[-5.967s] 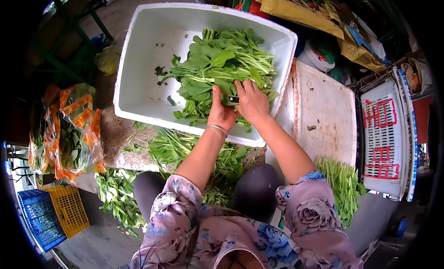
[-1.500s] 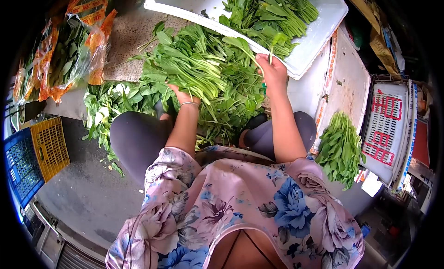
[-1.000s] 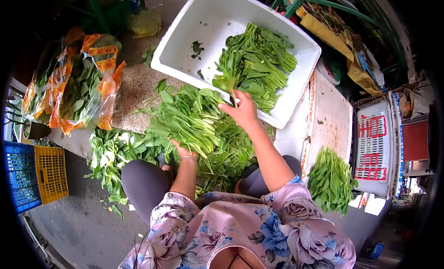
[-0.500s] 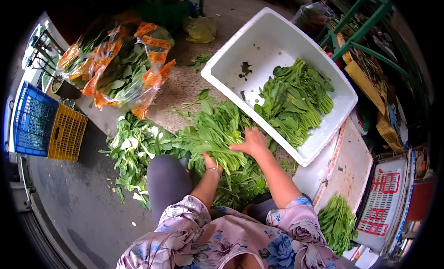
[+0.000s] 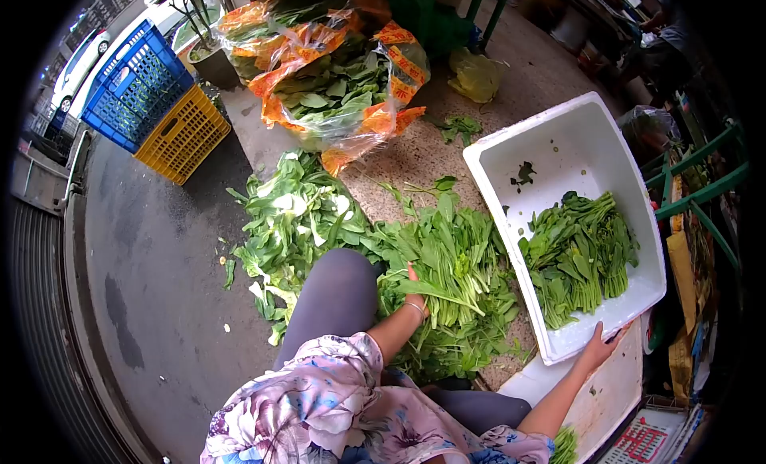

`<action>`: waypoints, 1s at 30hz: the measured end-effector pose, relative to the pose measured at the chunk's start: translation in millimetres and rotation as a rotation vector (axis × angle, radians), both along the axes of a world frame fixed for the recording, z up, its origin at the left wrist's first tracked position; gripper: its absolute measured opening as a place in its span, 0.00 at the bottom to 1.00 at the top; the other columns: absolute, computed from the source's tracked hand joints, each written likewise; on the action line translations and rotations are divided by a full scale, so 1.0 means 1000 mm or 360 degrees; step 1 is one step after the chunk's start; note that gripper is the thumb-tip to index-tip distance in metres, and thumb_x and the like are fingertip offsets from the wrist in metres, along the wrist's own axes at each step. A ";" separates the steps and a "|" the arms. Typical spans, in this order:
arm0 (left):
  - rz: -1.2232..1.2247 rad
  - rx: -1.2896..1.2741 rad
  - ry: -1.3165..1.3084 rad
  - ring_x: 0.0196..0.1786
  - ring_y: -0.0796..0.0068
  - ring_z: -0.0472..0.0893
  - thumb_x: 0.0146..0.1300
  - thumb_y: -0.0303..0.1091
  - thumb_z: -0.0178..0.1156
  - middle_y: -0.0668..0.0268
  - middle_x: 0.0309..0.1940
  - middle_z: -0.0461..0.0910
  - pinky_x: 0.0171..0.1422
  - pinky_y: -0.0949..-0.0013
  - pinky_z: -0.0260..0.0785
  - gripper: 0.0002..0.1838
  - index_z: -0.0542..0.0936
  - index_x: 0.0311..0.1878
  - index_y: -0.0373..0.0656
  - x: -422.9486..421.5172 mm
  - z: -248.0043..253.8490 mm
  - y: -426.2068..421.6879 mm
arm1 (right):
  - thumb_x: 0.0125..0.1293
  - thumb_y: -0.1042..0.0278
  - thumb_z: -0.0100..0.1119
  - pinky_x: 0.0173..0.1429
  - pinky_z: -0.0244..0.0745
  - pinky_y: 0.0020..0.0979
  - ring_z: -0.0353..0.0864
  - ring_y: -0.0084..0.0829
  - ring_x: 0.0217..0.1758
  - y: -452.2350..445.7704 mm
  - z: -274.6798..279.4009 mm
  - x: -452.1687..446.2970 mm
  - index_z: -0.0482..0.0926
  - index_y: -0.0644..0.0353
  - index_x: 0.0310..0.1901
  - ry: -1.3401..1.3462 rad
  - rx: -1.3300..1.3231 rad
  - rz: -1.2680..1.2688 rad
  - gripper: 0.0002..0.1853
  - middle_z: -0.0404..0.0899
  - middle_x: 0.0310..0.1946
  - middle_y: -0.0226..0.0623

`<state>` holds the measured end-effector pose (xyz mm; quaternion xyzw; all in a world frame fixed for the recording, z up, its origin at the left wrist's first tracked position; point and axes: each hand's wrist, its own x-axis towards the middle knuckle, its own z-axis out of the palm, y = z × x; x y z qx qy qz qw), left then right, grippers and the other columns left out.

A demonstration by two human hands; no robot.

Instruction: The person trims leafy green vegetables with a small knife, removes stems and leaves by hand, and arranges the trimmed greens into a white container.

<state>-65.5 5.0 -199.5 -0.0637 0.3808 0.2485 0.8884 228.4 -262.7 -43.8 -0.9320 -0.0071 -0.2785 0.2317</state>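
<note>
My left hand [image 5: 416,298] is closed around the stems of a bunch of leafy greens [image 5: 459,252], low over a heap of loose greens [image 5: 427,348]. Part of its fingers is hidden by the leaves. Off to the right, my right hand [image 5: 597,351] is at the near edge of a white foam box [image 5: 562,348], thumb and fingers apart. Something small and dark shows beside its fingers; I cannot tell what it is. Inside the box lie bundled greens [image 5: 578,260], stems toward the near right side.
Discarded pale-stemmed leaves [image 5: 295,217] lie left of my knee. Behind them stands a clear and orange plastic bag [image 5: 343,137] full of leaves. Blue [image 5: 136,89] and yellow crates [image 5: 185,137] are at far left. A green metal frame [image 5: 702,189] borders the right.
My view has swung right, so the scene sits further left or lower. My right hand has left the bunch and moved to the foam box's near edge. My left hand still holds the greens.
</note>
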 end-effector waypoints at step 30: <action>-0.0056 0.0099 -0.0155 0.60 0.55 0.66 0.56 0.71 0.35 0.62 0.61 0.63 0.63 0.49 0.58 0.41 0.60 0.64 0.49 -0.009 -0.012 0.008 | 0.45 0.79 0.59 0.39 0.71 0.36 0.73 0.36 0.36 0.240 -0.064 0.143 0.71 0.68 0.39 0.1577 0.2091 0.0231 0.16 0.72 0.35 0.40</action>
